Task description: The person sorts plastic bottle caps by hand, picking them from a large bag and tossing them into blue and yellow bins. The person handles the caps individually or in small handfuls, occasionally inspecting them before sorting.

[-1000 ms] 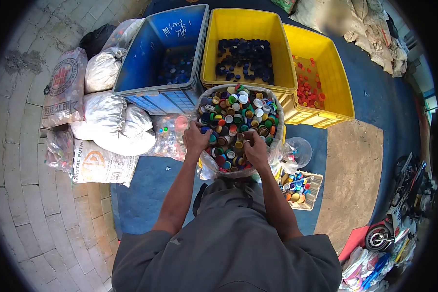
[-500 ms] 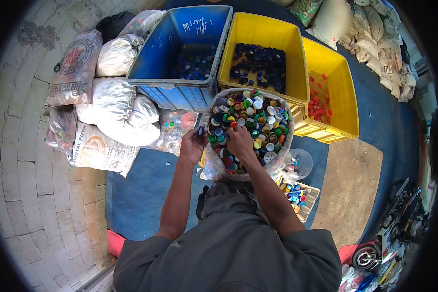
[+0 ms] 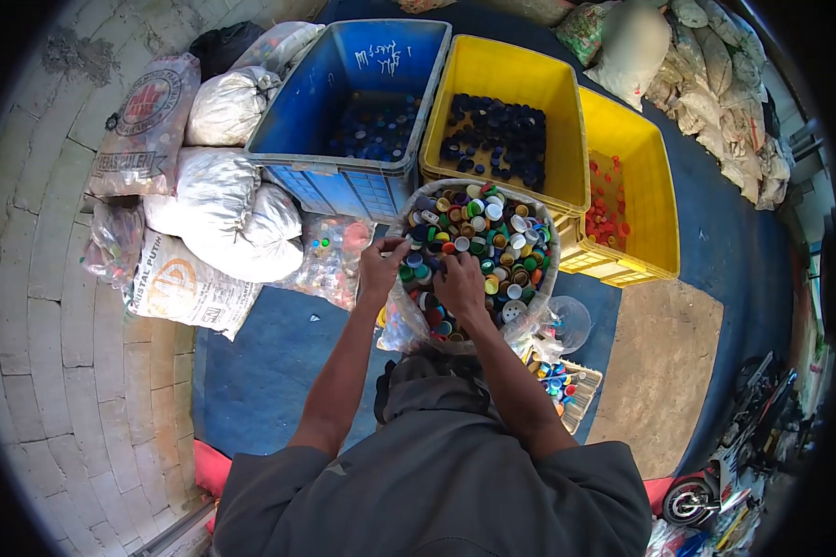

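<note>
Caps (image 3: 502, 243) of many colours fill the round container (image 3: 550, 271) in front of us, its rim covered in plastic. Our left hand (image 3: 379, 271) is at the left rim, thumb and fingers drawn narrow close to the nearest caps; our right hand (image 3: 461, 286) reaches over the near side, fingers bent down towards the pile. The fingertips are small and partly hidden from us, so we cannot tell whether either hand holds a cap. Beyond the container stand a blue bin (image 3: 339, 188) with blue caps (image 3: 373, 130) in it, a yellow bin (image 3: 534, 72) with dark caps (image 3: 502, 130), and, farther right, a second yellow bin (image 3: 648, 181) with red caps (image 3: 606, 223). On our left we see stuffed sacks (image 3: 212, 209) piled up. On our right, a clear tub (image 3: 573, 323) sits just beside the container, near a small crate (image 3: 585, 395) of mixed pieces (image 3: 555, 379).
</note>
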Motion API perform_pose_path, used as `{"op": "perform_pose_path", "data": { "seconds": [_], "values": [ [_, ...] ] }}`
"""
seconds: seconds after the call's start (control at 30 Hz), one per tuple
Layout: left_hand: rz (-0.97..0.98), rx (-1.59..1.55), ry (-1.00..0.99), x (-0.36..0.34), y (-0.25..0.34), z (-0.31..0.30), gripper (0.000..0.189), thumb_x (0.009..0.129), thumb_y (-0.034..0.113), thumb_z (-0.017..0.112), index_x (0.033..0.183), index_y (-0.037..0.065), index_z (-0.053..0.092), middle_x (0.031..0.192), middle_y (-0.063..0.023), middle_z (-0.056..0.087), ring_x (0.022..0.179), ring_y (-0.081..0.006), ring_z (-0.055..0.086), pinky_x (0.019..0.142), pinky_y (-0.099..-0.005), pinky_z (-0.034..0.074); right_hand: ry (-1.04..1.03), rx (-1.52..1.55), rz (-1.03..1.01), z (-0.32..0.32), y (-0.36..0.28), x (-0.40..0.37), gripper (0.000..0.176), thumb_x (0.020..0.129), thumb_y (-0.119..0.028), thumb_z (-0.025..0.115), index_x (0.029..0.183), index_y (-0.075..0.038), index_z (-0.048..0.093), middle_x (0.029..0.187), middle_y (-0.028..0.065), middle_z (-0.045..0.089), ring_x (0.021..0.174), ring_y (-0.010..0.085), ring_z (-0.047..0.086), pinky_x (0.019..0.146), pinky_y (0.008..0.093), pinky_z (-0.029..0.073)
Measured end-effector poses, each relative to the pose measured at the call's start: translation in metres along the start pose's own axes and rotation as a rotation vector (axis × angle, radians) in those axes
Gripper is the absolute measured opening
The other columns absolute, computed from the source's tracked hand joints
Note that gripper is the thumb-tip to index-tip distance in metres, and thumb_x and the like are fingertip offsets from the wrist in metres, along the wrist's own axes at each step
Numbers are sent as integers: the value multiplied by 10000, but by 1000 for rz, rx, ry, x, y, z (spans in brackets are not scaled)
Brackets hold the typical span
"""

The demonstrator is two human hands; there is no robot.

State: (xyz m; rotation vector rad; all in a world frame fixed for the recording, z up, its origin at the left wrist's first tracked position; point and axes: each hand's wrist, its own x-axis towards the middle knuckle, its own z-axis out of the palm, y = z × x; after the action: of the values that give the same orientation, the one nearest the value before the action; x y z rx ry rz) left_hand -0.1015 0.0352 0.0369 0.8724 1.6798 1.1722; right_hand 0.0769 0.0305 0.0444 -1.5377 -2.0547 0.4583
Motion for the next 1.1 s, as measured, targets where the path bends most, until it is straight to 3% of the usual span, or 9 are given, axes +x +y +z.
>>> {"op": "perform_pose_path", "data": {
  "seconds": [0.07, 0.1, 0.23, 0.33, 0.37, 0.67, 0.77, 0.87, 1.1],
  "values": [
    [353, 305, 93, 7, -3, 13, 249, 772, 209, 750, 927, 25, 684, 819, -106, 677, 778, -242, 657, 727, -352, 507, 22, 188, 122, -5, 11, -9, 196, 773, -90, 628, 953, -15, 648, 901, 122, 591, 802, 269, 594, 718, 357, 482],
    [386, 379, 98, 10, -1, 17, 303, 743, 203, 757, 970, 24, 666, 891, -134, 681, 855, -292, 662, 772, -381, 505, 35, 281, 183, -8, 19, -13, 183, 788, -86, 620, 954, -11, 644, 888, 112, 604, 772, 252, 607, 695, 340, 488],
    [360, 531, 43, 28, 1, 36, 329, 752, 187, 728, 1018, 24, 626, 956, -167, 679, 903, -342, 651, 794, -414, 505, -100, 1118, 658, -33, 36, -30, 165, 847, -68, 570, 1009, -36, 579, 883, 86, 670, 742, 190, 657, 608, 284, 498],
    [215, 634, 48, 30, 9, 45, 310, 758, 179, 712, 1005, 19, 615, 967, -173, 679, 920, -358, 646, 799, -430, 503, -70, 1565, 794, -52, 35, -43, 204, 832, -40, 546, 1034, -57, 532, 868, 78, 662, 692, 186, 656, 599, 263, 502],
    [202, 676, 46, 30, 13, 46, 315, 760, 178, 702, 1010, 13, 604, 971, -188, 672, 930, -363, 643, 798, -440, 502, -79, 1587, 803, -54, 40, -47, 214, 802, 34, 490, 1009, -16, 516, 939, 103, 605, 837, 236, 662, 746, 370, 565],
    [434, 581, 63, 39, -3, 42, 246, 766, 177, 693, 910, -14, 634, 928, -192, 660, 842, -350, 644, 770, -433, 499, 18, 1761, 777, -54, 50, -62, 263, 778, -52, 463, 1038, -65, 499, 1006, 111, 570, 908, 261, 601, 808, 413, 524],
    [296, 419, 93, 26, 9, 42, 258, 760, 158, 694, 954, 1, 628, 888, -145, 663, 733, -269, 636, 680, -400, 513, 24, 1869, 737, -51, 59, -63, 161, 835, -106, 497, 992, -80, 519, 949, 85, 569, 890, 242, 599, 785, 399, 525],
    [-214, -293, -172, 34, -3, 30, 246, 767, 118, 652, 995, 35, 612, 850, -89, 650, 678, -183, 609, 586, -360, 503, 100, 1846, 858, -58, 59, -57, 115, 894, -207, 550, 931, -99, 539, 850, 44, 555, 825, 205, 583, 724, 374, 507],
    [-447, -720, -350, -3, 30, 12, 131, 802, 148, 571, 917, 97, 606, 778, -32, 599, 620, -132, 567, 481, -284, 430, 148, 1486, 798, -67, 77, -22, 156, 873, -214, 678, 877, -79, 599, 648, -43, 488, 500, 93, 485, 479, 214, 389]
  ]
}}
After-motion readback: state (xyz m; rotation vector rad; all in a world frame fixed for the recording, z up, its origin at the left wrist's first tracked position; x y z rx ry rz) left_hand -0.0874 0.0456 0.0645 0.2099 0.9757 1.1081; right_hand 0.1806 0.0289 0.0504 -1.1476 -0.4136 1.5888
